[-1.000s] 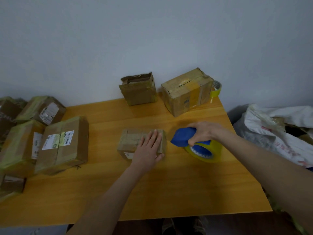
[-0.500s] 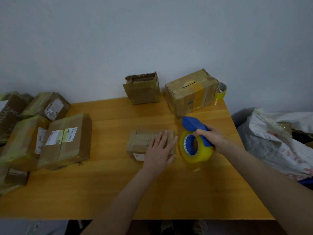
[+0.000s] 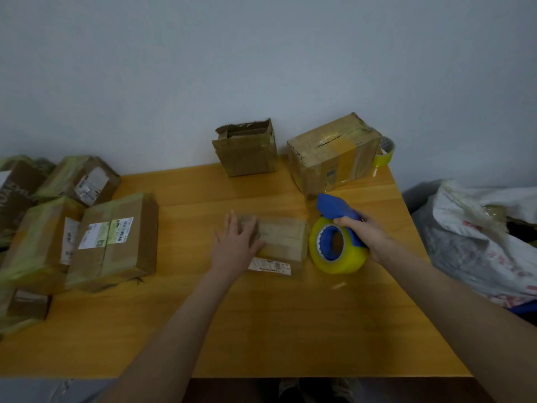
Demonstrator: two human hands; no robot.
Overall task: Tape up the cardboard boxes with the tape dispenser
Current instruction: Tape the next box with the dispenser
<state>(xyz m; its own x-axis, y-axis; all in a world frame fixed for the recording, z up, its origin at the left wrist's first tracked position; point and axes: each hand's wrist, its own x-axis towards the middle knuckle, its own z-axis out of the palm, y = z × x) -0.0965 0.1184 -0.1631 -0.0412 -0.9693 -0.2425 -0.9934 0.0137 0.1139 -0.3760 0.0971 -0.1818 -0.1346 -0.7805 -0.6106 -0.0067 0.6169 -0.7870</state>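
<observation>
A small flat cardboard box [image 3: 283, 239] lies in the middle of the wooden table [image 3: 261, 330]. My left hand [image 3: 235, 247] rests flat on its left end, fingers spread. The tape dispenser [image 3: 337, 242], blue with a yellow roll of tape, stands upright right against the box's right side. My right hand [image 3: 361, 238] grips its blue handle. At the table's back stand an opened box [image 3: 245, 151] and a larger box [image 3: 331, 154] with a slit along its taped top.
Several taped boxes with labels [image 3: 114, 241] crowd the table's left edge. A spare tape roll [image 3: 385, 154] sits behind the larger box at the back right corner. A white sack [image 3: 476, 242] lies off the table's right side. A wall runs behind.
My right hand turned the dispenser upright and brought it against the box's right side. My left hand slid from the box's right end to its left end.
</observation>
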